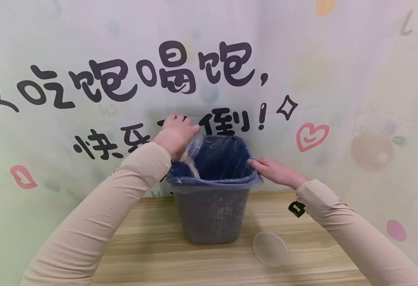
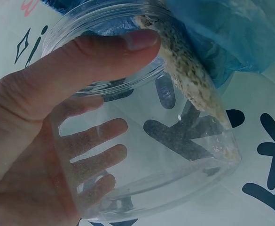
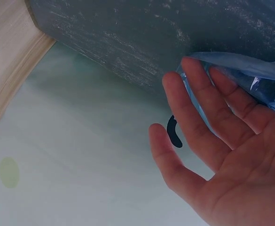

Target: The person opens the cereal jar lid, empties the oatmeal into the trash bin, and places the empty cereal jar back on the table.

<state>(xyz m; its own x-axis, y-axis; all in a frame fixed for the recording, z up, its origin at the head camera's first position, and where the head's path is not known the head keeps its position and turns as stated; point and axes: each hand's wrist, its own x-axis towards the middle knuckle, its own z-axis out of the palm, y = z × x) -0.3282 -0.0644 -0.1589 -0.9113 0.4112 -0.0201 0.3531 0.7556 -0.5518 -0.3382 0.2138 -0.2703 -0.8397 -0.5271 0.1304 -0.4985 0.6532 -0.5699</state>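
My left hand (image 1: 178,135) grips a clear plastic jar (image 2: 142,127), thumb near its threaded mouth and fingers spread behind the wall. The jar tips mouth-down over the trash can (image 1: 212,214), at the left of its opening. Pale grainy contents with dark specks (image 2: 189,77) lie along the jar's lower side, and a stream of them falls into the blue liner bag (image 1: 226,159). At the can's right rim my right hand (image 1: 274,171) holds on, thumb over the lined edge. Its other fingers extend loosely along the outside in the right wrist view.
A round pale lid (image 1: 270,249) lies on the wood-grain table (image 1: 144,246), right of the can's base. Close behind stands a pale wall covering (image 1: 337,79) with large dark lettering and pink hearts. A small black clip (image 1: 296,209) sits at the right cuff.
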